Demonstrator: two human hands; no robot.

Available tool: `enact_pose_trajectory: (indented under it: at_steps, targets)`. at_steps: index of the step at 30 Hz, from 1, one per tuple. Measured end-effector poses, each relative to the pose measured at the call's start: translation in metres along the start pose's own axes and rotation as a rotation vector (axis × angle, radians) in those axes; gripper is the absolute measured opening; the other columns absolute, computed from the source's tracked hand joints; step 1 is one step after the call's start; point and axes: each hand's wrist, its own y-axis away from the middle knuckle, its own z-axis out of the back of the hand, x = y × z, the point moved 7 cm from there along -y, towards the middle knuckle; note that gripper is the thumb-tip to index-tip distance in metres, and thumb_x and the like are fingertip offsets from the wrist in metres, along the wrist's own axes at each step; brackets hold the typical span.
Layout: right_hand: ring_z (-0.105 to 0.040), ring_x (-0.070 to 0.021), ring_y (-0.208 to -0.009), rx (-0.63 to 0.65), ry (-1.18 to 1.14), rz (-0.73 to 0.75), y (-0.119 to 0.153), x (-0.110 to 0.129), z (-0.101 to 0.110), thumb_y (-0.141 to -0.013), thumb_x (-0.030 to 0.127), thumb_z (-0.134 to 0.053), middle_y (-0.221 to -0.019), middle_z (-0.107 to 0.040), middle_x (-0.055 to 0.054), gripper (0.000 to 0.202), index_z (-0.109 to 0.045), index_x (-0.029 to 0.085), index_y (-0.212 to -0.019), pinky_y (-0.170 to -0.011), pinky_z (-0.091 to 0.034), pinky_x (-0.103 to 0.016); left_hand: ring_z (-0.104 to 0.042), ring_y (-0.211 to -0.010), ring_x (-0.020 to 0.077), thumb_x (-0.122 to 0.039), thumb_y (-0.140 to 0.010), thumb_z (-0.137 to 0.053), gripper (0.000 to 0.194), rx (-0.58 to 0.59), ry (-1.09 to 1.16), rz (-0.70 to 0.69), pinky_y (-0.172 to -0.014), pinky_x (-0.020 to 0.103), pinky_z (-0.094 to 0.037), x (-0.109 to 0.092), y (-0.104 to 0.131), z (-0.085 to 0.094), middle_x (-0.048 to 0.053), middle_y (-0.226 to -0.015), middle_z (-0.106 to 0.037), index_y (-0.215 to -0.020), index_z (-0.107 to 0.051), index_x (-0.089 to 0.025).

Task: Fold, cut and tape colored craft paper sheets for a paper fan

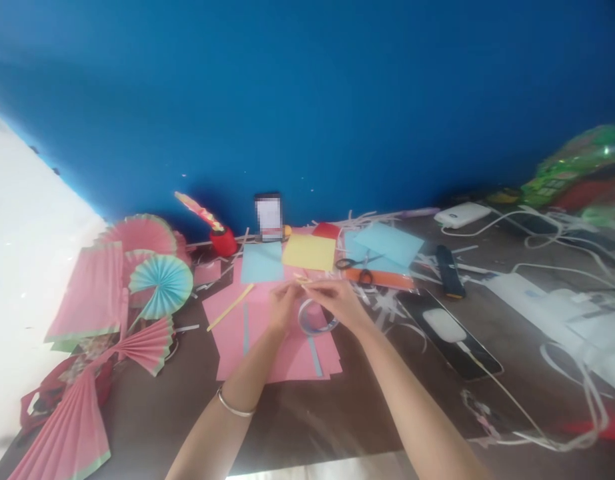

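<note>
Small yellow piece (301,279) is pinched by left hand (285,301) and right hand (335,297) above pink sheets (290,360), between desk (157,413)'s front and back edges.

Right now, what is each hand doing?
Left hand: closed, holding a small yellowish piece, probably paper.
Right hand: closed, holding that same piece.

1. Smooth, matt paper is seen in the central pink sheets (231,347).
2. A plastic-like sheen is shown by the tape roll (301,317).
3. At nine o'clock, matt paper is finely pleated into fans (162,287).
4. At three, a smooth gloss is shown by the black device (452,353).
5. At seven, polished metal is suggested by the bangle (232,408).
</note>
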Motion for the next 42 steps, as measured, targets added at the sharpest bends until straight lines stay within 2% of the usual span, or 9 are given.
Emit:
enact_pose_trajectory:
  at_steps: [5, 8, 10, 12, 14, 19, 24, 30, 42]
  targets:
    - [-0.065, -0.023, -0.091, -0.037, -0.126, -0.05, -0.004, -0.008, 0.006, -0.073, 0.035, -0.065, -0.097, -0.071, -0.006, 0.019, -0.072, 0.021, -0.084, -0.08, -0.051, -0.035, -0.064, -0.082, 0.0194, -0.023, -0.072, -0.058, 0.017, 0.021, -0.017, 0.009, -0.08, 0.033, -0.049, 0.003, -0.002, -0.001, 0.006, -0.082, -0.071, -0.079, -0.072, -0.015]
    - [-0.067, -0.0198, -0.077, -0.053, -0.196, -0.084, -0.004, -0.012, 0.01, -0.07, 0.037, -0.069, -0.089, -0.071, -0.006, 0.025, -0.066, 0.018, -0.086, -0.064, -0.051, -0.03, -0.064, -0.081, 0.0193, -0.025, -0.073, -0.059, 0.017, 0.044, -0.009, 0.022, -0.079, 0.033, -0.049, 0.004, -0.004, -0.002, 0.006, -0.081, -0.07, -0.079, -0.072, -0.016]
    - [-0.063, -0.0159, -0.061, -0.073, -0.183, -0.128, -0.003, -0.015, 0.012, -0.068, 0.038, -0.07, -0.074, -0.071, -0.004, 0.029, -0.063, 0.018, -0.089, -0.051, -0.046, -0.025, -0.064, -0.08, 0.0191, -0.028, -0.074, -0.059, 0.018, 0.043, -0.008, 0.029, -0.078, 0.033, -0.049, 0.005, -0.004, -0.002, 0.006, -0.081, -0.07, -0.079, -0.072, -0.015]
    - [-0.058, -0.0127, -0.051, -0.082, -0.16, -0.148, -0.002, -0.016, 0.013, -0.067, 0.038, -0.07, -0.067, -0.069, -0.002, 0.032, -0.061, 0.018, -0.091, -0.045, -0.04, -0.023, -0.064, -0.08, 0.019, -0.03, -0.074, -0.059, 0.019, 0.047, 0.0, 0.036, -0.078, 0.033, -0.049, 0.004, -0.004, -0.003, 0.006, -0.082, -0.07, -0.079, -0.071, -0.015]
    - [-0.058, -0.0133, -0.053, -0.059, -0.136, -0.148, -0.001, -0.015, 0.012, -0.067, 0.038, -0.07, -0.069, -0.07, -0.003, 0.031, -0.062, 0.018, -0.09, -0.048, -0.042, -0.024, -0.064, -0.08, 0.019, -0.031, -0.075, -0.059, 0.02, 0.055, 0.018, 0.047, -0.079, 0.033, -0.049, 0.004, -0.003, -0.004, 0.006, -0.082, -0.07, -0.078, -0.071, -0.014]
    - [-0.066, -0.0212, -0.078, -0.07, -0.101, -0.138, -0.003, -0.017, 0.008, -0.066, 0.042, -0.071, -0.082, -0.071, -0.006, 0.025, -0.067, 0.018, -0.075, -0.067, -0.05, -0.03, -0.063, -0.083, 0.0191, -0.03, -0.076, -0.057, 0.02, 0.083, -0.001, 0.05, -0.08, 0.032, -0.047, -0.001, -0.001, -0.007, 0.006, -0.084, -0.07, -0.079, -0.07, -0.015]
    - [-0.065, -0.0201, -0.074, -0.143, -0.109, -0.118, -0.005, -0.021, 0.009, -0.066, 0.044, -0.07, -0.078, -0.07, -0.006, 0.029, -0.067, 0.016, -0.072, -0.064, -0.05, -0.029, -0.062, -0.081, 0.0188, -0.026, -0.075, -0.056, 0.019, 0.085, -0.107, 0.036, -0.078, 0.03, -0.046, -0.006, 0.001, -0.007, 0.004, -0.078, -0.069, -0.072, -0.07, -0.014]
    - [-0.065, -0.0205, -0.073, -0.162, -0.107, -0.151, -0.005, -0.024, 0.009, -0.064, 0.04, -0.072, -0.075, -0.07, -0.005, 0.025, -0.068, 0.016, -0.071, -0.066, -0.05, -0.03, -0.063, -0.087, 0.0214, -0.026, -0.076, -0.055, 0.021, 0.097, -0.052, 0.047, -0.081, 0.032, -0.046, -0.001, -0.001, -0.007, 0.006, -0.084, -0.071, -0.079, -0.072, -0.015]
    - [-0.065, -0.0203, -0.074, -0.21, -0.122, -0.171, -0.004, -0.028, 0.009, -0.064, 0.037, -0.073, -0.076, -0.07, -0.006, 0.024, -0.07, 0.016, -0.075, -0.069, -0.051, -0.031, -0.061, -0.079, 0.0194, -0.031, -0.077, -0.056, 0.023, 0.096, -0.134, 0.028, -0.078, 0.032, -0.045, -0.005, 0.001, -0.006, 0.004, -0.077, -0.069, -0.072, -0.071, -0.014]
